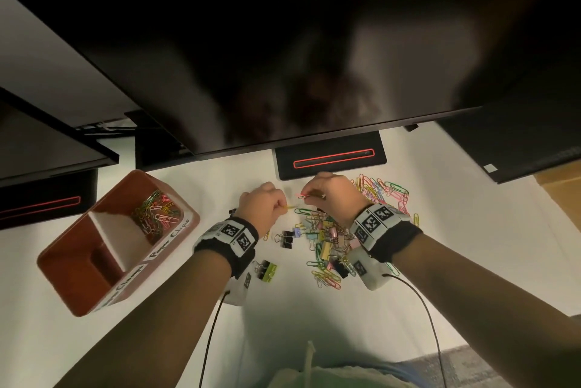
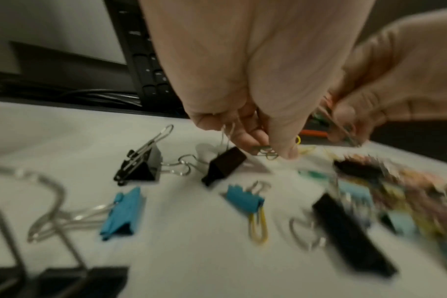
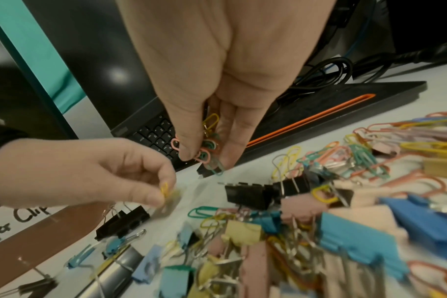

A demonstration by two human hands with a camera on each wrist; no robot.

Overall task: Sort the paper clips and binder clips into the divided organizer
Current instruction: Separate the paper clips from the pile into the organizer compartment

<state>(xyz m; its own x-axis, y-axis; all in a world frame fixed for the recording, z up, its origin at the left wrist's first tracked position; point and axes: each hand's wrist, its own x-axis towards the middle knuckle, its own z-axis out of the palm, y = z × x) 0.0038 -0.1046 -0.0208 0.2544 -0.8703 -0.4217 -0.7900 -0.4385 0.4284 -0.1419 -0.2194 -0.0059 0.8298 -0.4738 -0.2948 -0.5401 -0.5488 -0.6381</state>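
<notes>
A brown divided organizer [image 1: 176,230] stands at the left, with coloured paper clips [image 1: 155,211] in its far compartment. My left hand [image 1: 281,205] hovers over the table and pinches a yellow paper clip [image 3: 164,190] between thumb and forefinger. Just to its right, my right hand [image 1: 306,196] pinches a small bunch of paper clips [image 3: 207,149], pink, green and yellow. Below both hands lies a mixed pile of binder clips and paper clips [image 1: 330,240]. Black binder clips [image 2: 140,163] lie on the table under my left hand.
More paper clips [image 1: 386,191] are spread right of my right hand. A monitor [image 1: 283,57] overhangs the table's back, its black stand [image 1: 330,161] just beyond my hands. Two loose binder clips [image 1: 265,268] lie by my left wrist. A laptop keyboard [image 3: 156,133] sits behind.
</notes>
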